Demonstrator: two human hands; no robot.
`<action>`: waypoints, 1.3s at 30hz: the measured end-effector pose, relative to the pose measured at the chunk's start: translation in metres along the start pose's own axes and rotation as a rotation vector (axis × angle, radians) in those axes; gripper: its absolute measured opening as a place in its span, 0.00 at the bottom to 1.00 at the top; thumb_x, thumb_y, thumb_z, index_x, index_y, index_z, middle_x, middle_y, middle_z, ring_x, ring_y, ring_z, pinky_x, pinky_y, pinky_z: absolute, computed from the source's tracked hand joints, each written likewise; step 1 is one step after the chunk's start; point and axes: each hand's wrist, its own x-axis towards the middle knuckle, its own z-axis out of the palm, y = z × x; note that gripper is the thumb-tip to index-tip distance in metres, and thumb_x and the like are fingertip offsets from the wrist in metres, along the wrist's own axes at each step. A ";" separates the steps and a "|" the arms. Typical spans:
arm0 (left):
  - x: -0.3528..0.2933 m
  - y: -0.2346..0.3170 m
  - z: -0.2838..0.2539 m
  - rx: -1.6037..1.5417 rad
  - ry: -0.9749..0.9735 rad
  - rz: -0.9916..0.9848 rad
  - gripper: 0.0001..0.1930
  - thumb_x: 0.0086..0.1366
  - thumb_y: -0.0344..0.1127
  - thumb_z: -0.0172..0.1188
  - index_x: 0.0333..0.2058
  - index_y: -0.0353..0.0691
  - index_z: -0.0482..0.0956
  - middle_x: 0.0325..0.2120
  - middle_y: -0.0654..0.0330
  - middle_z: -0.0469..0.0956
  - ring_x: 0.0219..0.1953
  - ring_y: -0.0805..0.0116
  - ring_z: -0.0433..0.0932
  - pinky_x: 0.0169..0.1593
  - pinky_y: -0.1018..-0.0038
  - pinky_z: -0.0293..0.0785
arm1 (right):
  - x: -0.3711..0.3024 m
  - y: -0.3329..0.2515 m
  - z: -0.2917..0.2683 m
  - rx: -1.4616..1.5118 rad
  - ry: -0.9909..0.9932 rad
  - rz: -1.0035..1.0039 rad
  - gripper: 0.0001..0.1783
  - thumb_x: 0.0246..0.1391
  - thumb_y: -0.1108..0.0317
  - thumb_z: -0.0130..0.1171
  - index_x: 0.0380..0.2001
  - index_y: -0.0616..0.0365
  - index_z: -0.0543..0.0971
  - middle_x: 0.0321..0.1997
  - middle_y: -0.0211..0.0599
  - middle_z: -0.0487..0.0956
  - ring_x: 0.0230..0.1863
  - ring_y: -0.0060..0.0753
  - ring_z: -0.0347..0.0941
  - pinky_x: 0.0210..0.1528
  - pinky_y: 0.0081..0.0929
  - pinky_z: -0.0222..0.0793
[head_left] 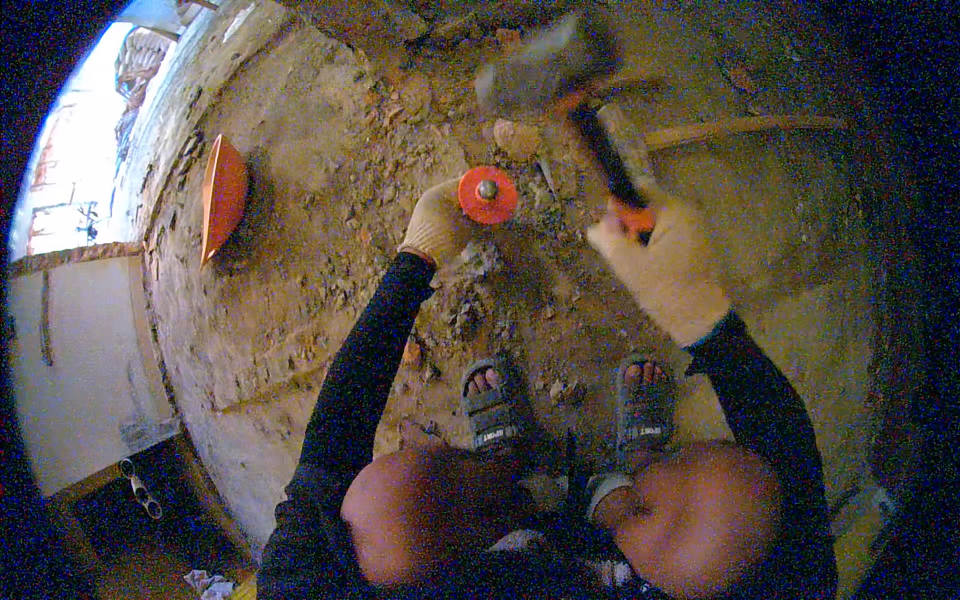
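Note:
My left hand (pixel 438 222), in a pale knitted glove, is closed around a chisel below its round red guard (pixel 472 208). The grey metal striking end (pixel 487 189) shows in the middle of the guard; the shaft and tip are hidden beneath. My right hand (pixel 672 262), gloved too, grips a hammer by its black and orange handle (pixel 604 160). The heavy grey hammer head (pixel 550 65) is raised up and to the right of the chisel, apart from it and smeared by motion.
Broken rubble and loose dirt (pixel 340 190) cover the ground around the chisel. An orange pan-like basin (pixel 226 190) lies at the left. A curved strip (pixel 745 128) lies at the far right. My sandalled feet (pixel 493 405) are just below the work spot. A pale panel (pixel 85 360) stands at the left.

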 end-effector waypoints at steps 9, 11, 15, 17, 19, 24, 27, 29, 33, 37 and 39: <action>0.000 -0.010 0.007 -0.380 -0.039 -0.095 0.16 0.64 0.28 0.67 0.51 0.37 0.82 0.46 0.59 0.86 0.48 0.72 0.82 0.58 0.70 0.77 | 0.006 0.021 0.031 -0.379 -0.242 0.014 0.16 0.50 0.59 0.66 0.36 0.61 0.82 0.31 0.49 0.84 0.34 0.53 0.82 0.40 0.45 0.76; -0.004 -0.009 0.010 -0.288 0.046 -0.026 0.14 0.66 0.32 0.66 0.50 0.37 0.82 0.44 0.60 0.86 0.47 0.73 0.82 0.56 0.71 0.77 | -0.001 0.033 0.034 -0.442 -0.342 0.101 0.17 0.49 0.59 0.66 0.37 0.62 0.82 0.32 0.52 0.84 0.37 0.58 0.81 0.41 0.50 0.76; -0.012 -0.005 0.002 -0.088 0.048 -0.140 0.16 0.66 0.32 0.65 0.52 0.36 0.83 0.49 0.57 0.86 0.53 0.69 0.82 0.58 0.70 0.75 | 0.003 0.022 0.014 -0.282 -0.195 0.045 0.19 0.51 0.57 0.67 0.39 0.62 0.82 0.30 0.51 0.83 0.37 0.54 0.82 0.40 0.44 0.76; -0.012 -0.003 -0.001 -0.059 0.022 -0.086 0.15 0.67 0.33 0.65 0.51 0.37 0.83 0.48 0.57 0.86 0.52 0.68 0.83 0.58 0.70 0.76 | 0.007 0.005 0.003 -0.203 -0.085 0.004 0.19 0.53 0.56 0.67 0.39 0.62 0.81 0.29 0.50 0.83 0.36 0.52 0.82 0.40 0.39 0.77; -0.011 -0.001 -0.002 0.007 0.049 -0.117 0.12 0.68 0.34 0.64 0.48 0.39 0.84 0.47 0.56 0.86 0.50 0.67 0.84 0.56 0.70 0.77 | 0.014 -0.009 0.002 0.013 0.051 -0.073 0.16 0.51 0.58 0.67 0.36 0.59 0.81 0.29 0.49 0.83 0.34 0.55 0.81 0.36 0.43 0.77; -0.013 -0.004 0.003 -0.290 0.038 -0.136 0.14 0.68 0.36 0.65 0.50 0.37 0.83 0.44 0.59 0.87 0.48 0.68 0.84 0.55 0.71 0.77 | 0.022 0.005 0.024 -0.194 -0.162 -0.010 0.14 0.50 0.60 0.66 0.36 0.57 0.81 0.29 0.48 0.83 0.33 0.58 0.81 0.36 0.48 0.76; -0.032 -0.018 0.002 -0.164 0.012 -0.106 0.05 0.69 0.32 0.64 0.38 0.38 0.80 0.36 0.59 0.84 0.46 0.69 0.84 0.53 0.70 0.79 | 0.005 0.031 0.040 -0.419 -0.444 0.106 0.14 0.52 0.60 0.65 0.35 0.59 0.78 0.27 0.48 0.81 0.33 0.55 0.80 0.39 0.43 0.76; -0.042 -0.035 0.008 -0.504 0.054 -0.161 0.04 0.69 0.30 0.61 0.38 0.36 0.79 0.37 0.58 0.83 0.46 0.69 0.83 0.53 0.69 0.80 | -0.004 0.050 0.043 -0.392 -0.328 0.030 0.16 0.51 0.59 0.66 0.36 0.59 0.79 0.28 0.49 0.81 0.34 0.57 0.80 0.40 0.47 0.75; -0.067 -0.078 0.025 -0.393 0.273 -0.195 0.15 0.73 0.32 0.53 0.54 0.33 0.77 0.50 0.54 0.82 0.51 0.64 0.82 0.57 0.66 0.78 | -0.032 0.074 0.043 -0.211 -0.284 0.132 0.18 0.50 0.59 0.67 0.40 0.60 0.81 0.31 0.51 0.83 0.36 0.57 0.81 0.41 0.46 0.75; -0.083 -0.092 0.030 -0.847 0.451 -0.296 0.16 0.71 0.34 0.58 0.54 0.34 0.77 0.48 0.56 0.83 0.48 0.65 0.82 0.56 0.67 0.79 | -0.054 0.102 0.027 -0.213 -0.242 0.344 0.20 0.49 0.57 0.67 0.38 0.63 0.82 0.33 0.54 0.84 0.37 0.54 0.83 0.42 0.45 0.77; -0.089 -0.082 0.025 -0.484 0.518 -0.242 0.15 0.68 0.32 0.62 0.52 0.35 0.78 0.46 0.58 0.83 0.45 0.66 0.82 0.54 0.66 0.80 | -0.073 0.117 0.016 -0.198 -0.284 0.387 0.20 0.48 0.57 0.67 0.37 0.63 0.82 0.33 0.52 0.84 0.37 0.53 0.82 0.42 0.44 0.77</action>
